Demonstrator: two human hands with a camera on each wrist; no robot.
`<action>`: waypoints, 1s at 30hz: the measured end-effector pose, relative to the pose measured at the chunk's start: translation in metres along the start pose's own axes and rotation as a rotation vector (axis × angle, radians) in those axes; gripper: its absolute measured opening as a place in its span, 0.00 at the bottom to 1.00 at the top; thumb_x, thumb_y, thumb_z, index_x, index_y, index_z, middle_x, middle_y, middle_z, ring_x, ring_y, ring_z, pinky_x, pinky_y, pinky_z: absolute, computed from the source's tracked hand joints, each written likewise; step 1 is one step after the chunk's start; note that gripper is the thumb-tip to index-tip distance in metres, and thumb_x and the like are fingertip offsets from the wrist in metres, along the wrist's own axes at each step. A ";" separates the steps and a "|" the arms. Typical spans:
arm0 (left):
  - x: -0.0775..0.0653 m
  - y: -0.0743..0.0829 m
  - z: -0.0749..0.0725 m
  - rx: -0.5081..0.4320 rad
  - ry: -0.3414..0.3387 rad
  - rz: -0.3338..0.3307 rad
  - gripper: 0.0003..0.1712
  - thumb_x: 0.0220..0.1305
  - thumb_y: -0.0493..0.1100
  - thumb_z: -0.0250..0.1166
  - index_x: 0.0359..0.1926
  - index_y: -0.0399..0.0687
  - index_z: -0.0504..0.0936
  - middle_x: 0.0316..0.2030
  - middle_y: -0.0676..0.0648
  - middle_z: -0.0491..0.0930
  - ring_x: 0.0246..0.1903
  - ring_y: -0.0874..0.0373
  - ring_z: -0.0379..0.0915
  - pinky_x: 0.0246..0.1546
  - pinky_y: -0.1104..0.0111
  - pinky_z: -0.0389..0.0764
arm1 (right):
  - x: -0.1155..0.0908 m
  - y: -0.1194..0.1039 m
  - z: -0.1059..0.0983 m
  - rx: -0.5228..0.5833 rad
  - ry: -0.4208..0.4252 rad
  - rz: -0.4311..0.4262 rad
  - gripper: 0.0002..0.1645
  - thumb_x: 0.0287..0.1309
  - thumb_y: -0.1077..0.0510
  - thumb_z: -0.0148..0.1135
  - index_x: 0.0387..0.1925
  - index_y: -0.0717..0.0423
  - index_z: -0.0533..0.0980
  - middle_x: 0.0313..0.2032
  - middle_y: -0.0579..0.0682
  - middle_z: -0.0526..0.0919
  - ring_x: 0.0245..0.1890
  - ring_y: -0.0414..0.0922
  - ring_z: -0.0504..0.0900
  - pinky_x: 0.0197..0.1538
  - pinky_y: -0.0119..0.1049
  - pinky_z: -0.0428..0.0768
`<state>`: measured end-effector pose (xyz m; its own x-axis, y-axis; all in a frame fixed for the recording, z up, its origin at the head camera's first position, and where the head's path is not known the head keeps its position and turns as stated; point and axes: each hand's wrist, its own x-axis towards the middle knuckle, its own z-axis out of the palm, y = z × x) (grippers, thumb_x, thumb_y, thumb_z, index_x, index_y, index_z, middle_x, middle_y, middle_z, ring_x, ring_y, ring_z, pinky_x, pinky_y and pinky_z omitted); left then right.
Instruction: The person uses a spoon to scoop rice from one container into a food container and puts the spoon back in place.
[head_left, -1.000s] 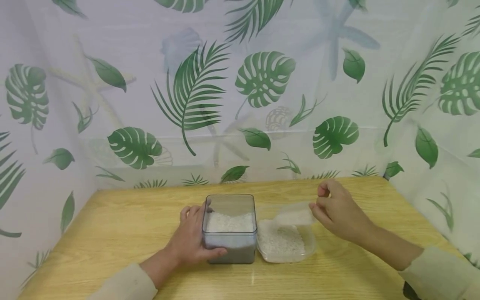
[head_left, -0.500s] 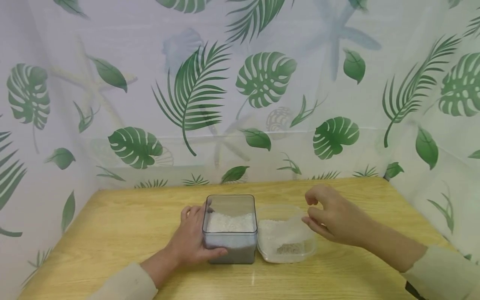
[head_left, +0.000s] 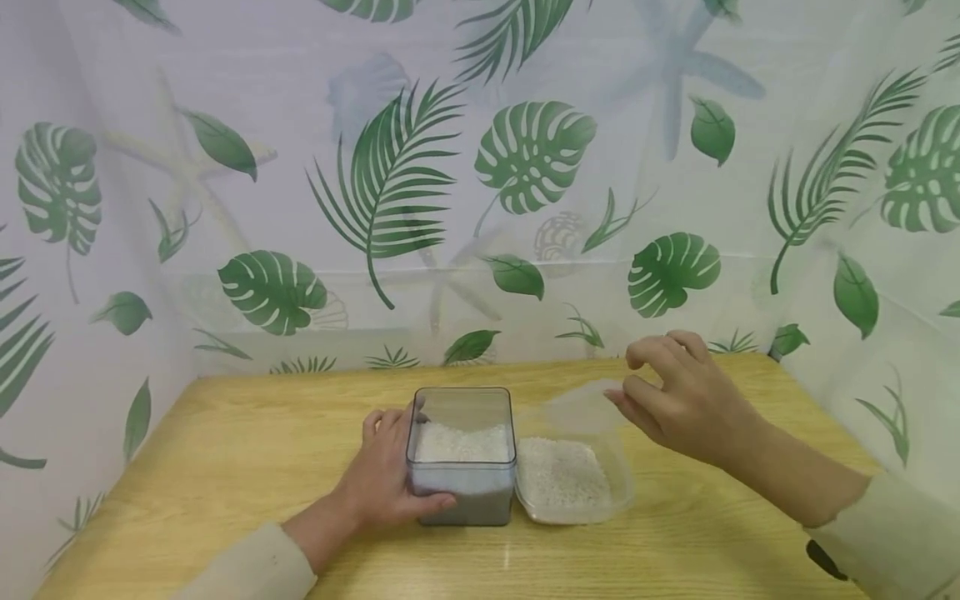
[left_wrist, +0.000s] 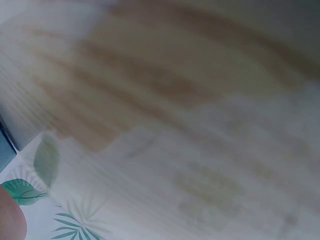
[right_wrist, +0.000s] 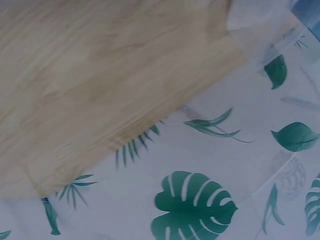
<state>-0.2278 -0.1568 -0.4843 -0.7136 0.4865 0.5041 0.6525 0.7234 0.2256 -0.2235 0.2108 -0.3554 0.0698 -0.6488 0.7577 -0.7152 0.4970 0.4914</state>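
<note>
My left hand [head_left: 390, 475] grips a square, smoky clear storage box [head_left: 465, 496], with the thumb across its front and the fingers along its left side. White rice [head_left: 461, 444] lies inside that box. Against its right side stands a shallow clear plastic container [head_left: 618, 496], which holds more rice [head_left: 562, 475]. Above the container's back edge, my right hand [head_left: 686, 404] pinches a thin, translucent white plastic piece [head_left: 581, 407]. Its exact kind is unclear. The right wrist view catches a pale part of this plastic piece [right_wrist: 257, 22]; the left wrist view is mostly blurred.
Both containers stand on a light wooden table [head_left: 285, 450]. A white sheet printed with green leaves [head_left: 450, 208] hangs behind the table and along its left and right sides.
My right hand first moved left and lower, bringing the translucent piece over the rice container. It then rose with the piece toward the back. The left hand and storage box stayed put.
</note>
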 end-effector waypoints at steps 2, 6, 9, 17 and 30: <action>0.001 0.001 0.001 0.001 -0.004 0.004 0.77 0.48 0.92 0.37 0.76 0.30 0.46 0.57 0.41 0.73 0.57 0.47 0.65 0.63 0.48 0.52 | 0.006 0.000 -0.001 -0.007 0.009 0.050 0.28 0.74 0.51 0.51 0.15 0.57 0.69 0.29 0.58 0.74 0.30 0.56 0.73 0.36 0.53 0.69; 0.001 0.004 0.001 -0.002 -0.016 0.006 0.77 0.48 0.92 0.36 0.75 0.29 0.47 0.57 0.41 0.72 0.57 0.47 0.65 0.64 0.47 0.52 | 0.019 -0.001 -0.001 -0.034 -0.002 0.105 0.28 0.74 0.50 0.51 0.15 0.56 0.69 0.29 0.56 0.73 0.32 0.56 0.73 0.39 0.57 0.66; 0.002 0.005 0.000 -0.011 -0.018 0.003 0.77 0.48 0.92 0.38 0.75 0.29 0.48 0.58 0.41 0.72 0.57 0.47 0.65 0.64 0.47 0.52 | 0.027 -0.003 0.004 -0.060 -0.012 0.106 0.27 0.73 0.51 0.51 0.16 0.56 0.70 0.29 0.55 0.73 0.33 0.56 0.73 0.42 0.61 0.64; -0.002 -0.003 -0.002 -0.013 0.026 0.005 0.77 0.48 0.90 0.45 0.76 0.30 0.48 0.57 0.41 0.73 0.56 0.47 0.66 0.62 0.47 0.52 | 0.048 -0.018 0.035 -0.091 -0.112 0.069 0.27 0.73 0.51 0.46 0.16 0.53 0.72 0.29 0.50 0.73 0.36 0.52 0.75 0.46 0.57 0.66; -0.001 0.003 0.007 -0.045 0.050 0.043 0.73 0.50 0.88 0.48 0.78 0.37 0.44 0.53 0.43 0.75 0.52 0.50 0.67 0.55 0.46 0.52 | 0.058 -0.042 0.068 -0.115 -0.393 0.083 0.15 0.61 0.51 0.59 0.20 0.51 0.77 0.30 0.47 0.75 0.35 0.48 0.71 0.47 0.47 0.67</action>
<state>-0.2272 -0.1520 -0.4895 -0.6718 0.4904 0.5551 0.6937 0.6793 0.2395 -0.2370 0.1129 -0.3615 -0.2715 -0.7636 0.5859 -0.6236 0.6032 0.4972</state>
